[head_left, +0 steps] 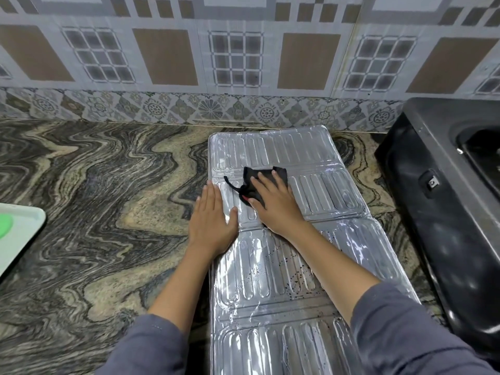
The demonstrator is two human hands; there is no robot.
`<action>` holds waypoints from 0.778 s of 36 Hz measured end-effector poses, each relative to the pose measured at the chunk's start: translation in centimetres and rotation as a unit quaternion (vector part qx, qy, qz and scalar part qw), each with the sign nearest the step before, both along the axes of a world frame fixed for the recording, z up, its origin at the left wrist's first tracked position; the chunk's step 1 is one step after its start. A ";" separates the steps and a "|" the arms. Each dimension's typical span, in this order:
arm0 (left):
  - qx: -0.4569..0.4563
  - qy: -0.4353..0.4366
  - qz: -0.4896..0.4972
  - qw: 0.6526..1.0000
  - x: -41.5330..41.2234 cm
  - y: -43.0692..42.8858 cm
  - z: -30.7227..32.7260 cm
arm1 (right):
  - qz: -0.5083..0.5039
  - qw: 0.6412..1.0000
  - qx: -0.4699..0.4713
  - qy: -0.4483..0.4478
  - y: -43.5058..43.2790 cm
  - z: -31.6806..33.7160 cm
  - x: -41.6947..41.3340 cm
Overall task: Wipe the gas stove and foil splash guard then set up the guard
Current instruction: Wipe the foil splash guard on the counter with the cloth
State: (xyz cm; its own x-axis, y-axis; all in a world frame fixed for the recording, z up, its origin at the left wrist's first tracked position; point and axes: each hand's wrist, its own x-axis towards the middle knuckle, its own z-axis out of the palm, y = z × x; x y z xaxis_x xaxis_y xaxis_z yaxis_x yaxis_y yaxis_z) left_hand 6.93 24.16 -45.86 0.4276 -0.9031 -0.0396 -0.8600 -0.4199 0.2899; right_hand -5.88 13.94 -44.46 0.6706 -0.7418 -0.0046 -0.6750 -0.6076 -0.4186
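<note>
While the foil guard (284, 266) lies unfolded flat on the marbled counter (94, 185), running from the centre of the frame down to the bottom edge, the right hand (273, 201) presses flat, fingers spread, on a black cloth (257, 182) on its middle panel. Just beside it, the left hand (212, 223) rests palm-down with fingers together across the guard's left edge. Dark specks dot the nearer panel. At the right edge of the frame sits the black stove (446, 198), and a pale tray (19, 234) shows at far left.
</note>
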 end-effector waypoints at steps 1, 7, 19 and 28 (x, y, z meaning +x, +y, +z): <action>0.000 0.000 0.000 1.000 0.0 0.0 0.0 | 0.012 1.000 -0.002 -0.003 0.0 0.1 0.0; 0.005 -0.003 0.000 1.000 0.0 0.1 0.2 | 0.101 0.995 0.001 -0.008 -0.9 0.8 -2.0; 0.005 0.002 0.000 1.000 0.0 0.1 0.2 | -0.013 1.000 0.016 0.012 -2.6 2.0 -8.2; 0.001 0.002 0.005 1.000 0.0 0.0 0.2 | -0.118 0.991 -0.014 0.060 1.4 2.1 -12.5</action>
State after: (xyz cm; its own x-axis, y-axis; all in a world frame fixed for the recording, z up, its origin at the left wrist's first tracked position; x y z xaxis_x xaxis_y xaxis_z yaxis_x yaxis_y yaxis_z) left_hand 6.94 24.15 -45.62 0.4371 -0.8984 -0.0427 -0.8546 -0.4297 0.2916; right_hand -18.41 15.35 -42.35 0.4750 -0.8785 -0.0508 -0.8433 -0.4380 -0.3115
